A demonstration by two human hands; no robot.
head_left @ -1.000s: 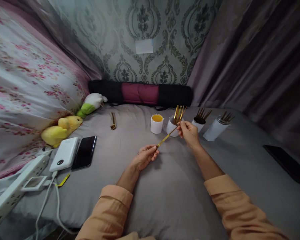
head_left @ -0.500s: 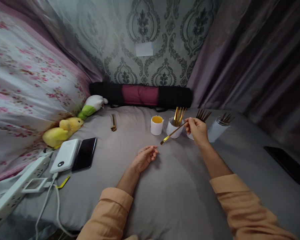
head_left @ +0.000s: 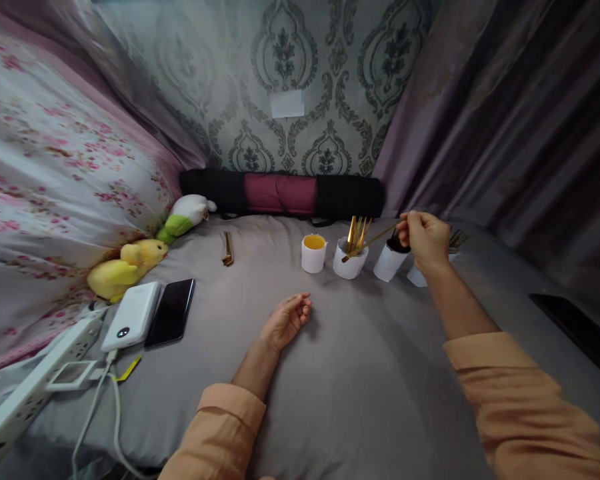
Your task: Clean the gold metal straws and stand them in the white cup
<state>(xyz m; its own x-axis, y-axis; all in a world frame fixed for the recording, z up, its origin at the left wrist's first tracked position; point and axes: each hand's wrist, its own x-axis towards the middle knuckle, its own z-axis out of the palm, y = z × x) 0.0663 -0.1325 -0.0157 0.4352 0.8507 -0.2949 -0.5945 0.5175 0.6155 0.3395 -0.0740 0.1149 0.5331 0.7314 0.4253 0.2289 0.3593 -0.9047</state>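
Observation:
My right hand (head_left: 427,241) is closed in a pinch on a slender gold-coloured utensil (head_left: 376,238). Its small flat end points down to the left, in front of a white cup (head_left: 350,267) of gold utensils (head_left: 359,232); whether it is a spoon or a fork is too small to tell. Just below my right hand is another white cup (head_left: 389,265) with a dark opening. A further white container (head_left: 418,276) is partly hidden behind my wrist. My left hand (head_left: 287,321) rests on the grey sheet, palm turned up, fingers loosely curled and holding nothing.
A white cup with a yellow inside (head_left: 313,259) stands left of the others. Gold utensils (head_left: 228,250) lie farther left. Also here are a phone (head_left: 171,313), power bank (head_left: 133,315), power strip (head_left: 35,383), plush toys (head_left: 127,267), black-and-maroon roll (head_left: 280,193) and dark tablet-like slab (head_left: 575,330).
My right hand has moved right and slightly away from me, carrying the gold utensil up and across the cup of gold utensils. My left hand has stayed almost in place.

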